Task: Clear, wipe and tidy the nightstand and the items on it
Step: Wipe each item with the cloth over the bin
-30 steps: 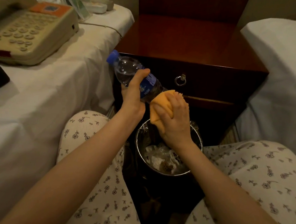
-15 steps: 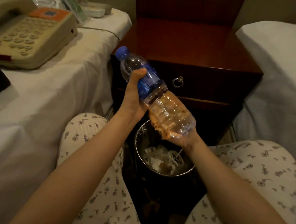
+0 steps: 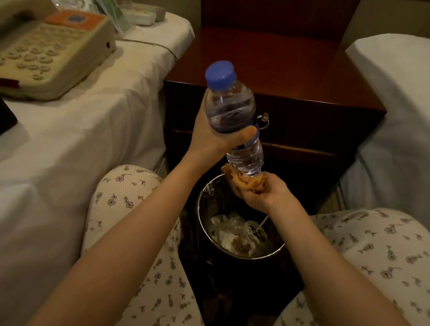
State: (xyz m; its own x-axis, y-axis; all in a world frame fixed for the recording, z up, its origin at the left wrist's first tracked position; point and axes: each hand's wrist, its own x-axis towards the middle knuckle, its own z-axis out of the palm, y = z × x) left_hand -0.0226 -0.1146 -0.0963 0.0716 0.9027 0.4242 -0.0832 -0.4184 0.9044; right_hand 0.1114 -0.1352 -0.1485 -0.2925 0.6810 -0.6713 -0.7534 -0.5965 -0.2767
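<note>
Fingers and thumb of the left hand [image 3: 212,134] curl round the middle of a clear water bottle [image 3: 233,118], the thumb [image 3: 247,136] lying across its front just above the blue label. It is held in the air in front of the nightstand [image 3: 279,70], level with the drawer, nearly upright with the blue cap [image 3: 220,74] uppermost and tipped a little toward the camera. The right hand [image 3: 260,194] is below, its fingers closed on a bunched orange cloth [image 3: 243,181] that presses against the bottle's base. How each of those fingers lies under the cloth cannot be told.

Directly beneath the cloth, on the floor in front of the nightstand, stands a round metal bin [image 3: 204,205] with crumpled wrappers and paper [image 3: 231,236] inside. Both forearms reach toward it between two knees in flower-print trousers [image 3: 134,203].

On the nightstand's drawer front a ring pull [image 3: 262,121] shows just beside the bottle. To the left of the nightstand is a white-sheeted bed [image 3: 83,133] carrying a beige push-button telephone [image 3: 46,54], its cord [image 3: 151,45] trailing toward the nightstand, and some packets [image 3: 112,13] near the wall. To the right of the nightstand is a second white bed [image 3: 411,105].
</note>
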